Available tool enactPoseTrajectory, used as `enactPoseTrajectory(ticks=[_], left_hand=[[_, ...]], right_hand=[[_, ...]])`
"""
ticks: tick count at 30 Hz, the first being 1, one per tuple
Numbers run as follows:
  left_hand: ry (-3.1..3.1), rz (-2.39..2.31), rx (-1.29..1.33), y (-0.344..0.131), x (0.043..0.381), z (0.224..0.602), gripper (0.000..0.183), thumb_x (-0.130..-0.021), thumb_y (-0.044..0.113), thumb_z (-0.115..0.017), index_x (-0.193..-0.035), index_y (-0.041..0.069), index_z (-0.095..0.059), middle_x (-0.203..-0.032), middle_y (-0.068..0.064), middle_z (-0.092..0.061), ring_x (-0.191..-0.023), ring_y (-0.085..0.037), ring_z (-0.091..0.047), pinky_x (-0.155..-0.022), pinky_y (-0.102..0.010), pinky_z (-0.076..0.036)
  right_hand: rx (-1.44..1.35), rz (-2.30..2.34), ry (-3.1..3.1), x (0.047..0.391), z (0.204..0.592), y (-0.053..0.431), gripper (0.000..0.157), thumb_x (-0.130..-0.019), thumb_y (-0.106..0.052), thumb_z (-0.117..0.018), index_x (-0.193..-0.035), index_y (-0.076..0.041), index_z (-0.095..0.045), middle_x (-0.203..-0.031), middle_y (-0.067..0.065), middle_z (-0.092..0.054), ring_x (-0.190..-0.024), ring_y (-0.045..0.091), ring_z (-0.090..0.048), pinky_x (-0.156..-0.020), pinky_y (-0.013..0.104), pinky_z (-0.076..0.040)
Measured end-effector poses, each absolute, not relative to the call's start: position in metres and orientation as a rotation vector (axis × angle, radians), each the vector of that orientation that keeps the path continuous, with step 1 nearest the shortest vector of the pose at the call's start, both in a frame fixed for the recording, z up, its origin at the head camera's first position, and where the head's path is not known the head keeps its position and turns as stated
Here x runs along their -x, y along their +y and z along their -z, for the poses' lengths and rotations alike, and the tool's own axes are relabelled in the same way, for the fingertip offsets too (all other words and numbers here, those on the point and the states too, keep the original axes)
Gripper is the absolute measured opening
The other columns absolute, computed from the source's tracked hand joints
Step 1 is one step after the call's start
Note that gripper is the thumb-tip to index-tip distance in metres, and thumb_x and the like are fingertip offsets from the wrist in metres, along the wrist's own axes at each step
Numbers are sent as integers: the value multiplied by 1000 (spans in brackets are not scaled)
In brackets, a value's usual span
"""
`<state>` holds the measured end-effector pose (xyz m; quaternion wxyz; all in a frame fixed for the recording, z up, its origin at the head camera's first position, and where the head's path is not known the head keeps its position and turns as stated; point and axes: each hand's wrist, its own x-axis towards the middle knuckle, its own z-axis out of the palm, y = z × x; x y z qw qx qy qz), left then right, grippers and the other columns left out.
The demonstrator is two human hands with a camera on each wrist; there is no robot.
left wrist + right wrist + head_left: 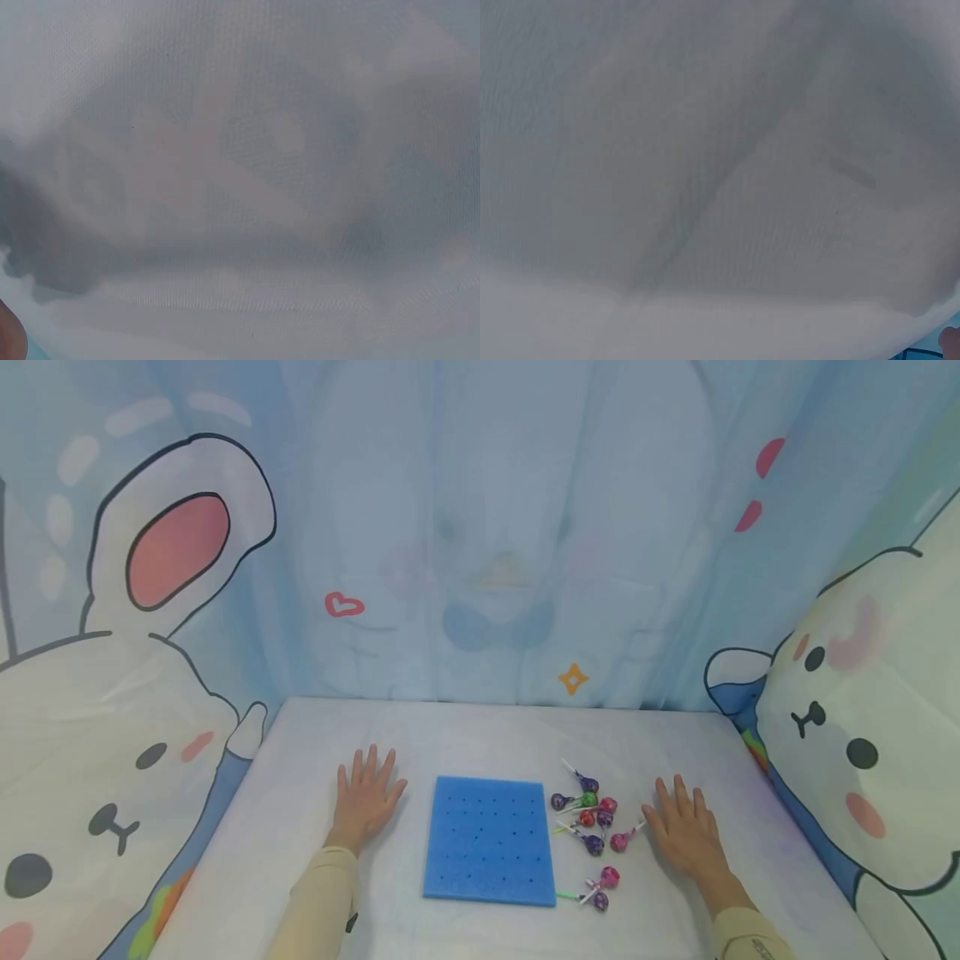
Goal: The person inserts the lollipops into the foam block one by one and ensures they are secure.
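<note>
My left hand [365, 806] rests palm down on the white table, fingers spread, left of a square blue foam board [487, 843] dotted with rows of small holes. Right of the board lies a loose cluster of wrapped lollipops, among them a green one [589, 799], a purple one [594, 845] and a pink one [618, 842]. Nearer the front are another pink lollipop [610, 877] and a purple one [599, 902]. Beyond the cluster my right hand [684, 831] lies flat, its thumb close to a white stick. Both hands hold nothing. The wrist views show mostly shadowed cloth.
A white cloth [480, 739] covers the table. Behind it hangs a pale blue curtain [495, 468] with printed shapes. Cartoon rabbit prints flank the table, one on the left curtain [90, 718] and one on the right [900, 693].
</note>
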<state>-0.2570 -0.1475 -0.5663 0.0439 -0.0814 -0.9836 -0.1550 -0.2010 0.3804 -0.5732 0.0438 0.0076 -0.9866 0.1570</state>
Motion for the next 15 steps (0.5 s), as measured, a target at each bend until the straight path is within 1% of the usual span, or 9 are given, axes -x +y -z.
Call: enactPoseTrajectory(ticks=[5,8,11,13,15], left_hand=[[-3031,462,239,-147,256,566,65,-101,51,-37,-155,16,-26,-161,-17,-12,-148,-40,-5,-114,-63,1],[-3025,502,262,-148,256,568,65,-102,48,-38,-155,14,-26,-161,-19,-12,-147,-41,-5,-115,-62,-1],[-2990,575,346,-146,257,572,64,-101,42,-43,-153,7,-29,-159,-23,-17,-146,-44,-9,-116,-60,-8],[-2946,649,438,-142,256,574,63,-100,37,-48,-150,2,-33,-156,-26,-22,-144,-46,-14,-116,-58,-14],[-2923,687,532,-137,252,574,60,-98,34,-52,-147,2,-39,-153,-24,-30,-143,-43,-23,-115,-55,-21]], right_hand=[[-26,-465,-3025,201,572,380,72,-104,-50,-26,-155,-2,-11,-157,30,0,-139,57,2,-106,74,-4],[-25,-446,-3021,201,573,380,71,-104,-50,-26,-154,-1,-13,-157,31,-2,-139,58,0,-106,74,-5],[-22,-443,-3023,200,574,380,71,-104,-50,-27,-154,-1,-13,-157,31,-2,-139,58,0,-106,74,-5],[-16,-448,-3029,200,573,380,72,-104,-50,-26,-154,-1,-12,-157,31,-2,-139,58,0,-106,74,-4],[-3,-453,-3034,198,573,379,72,-104,-51,-26,-155,-2,-11,-157,31,-1,-139,58,1,-106,74,-4]])
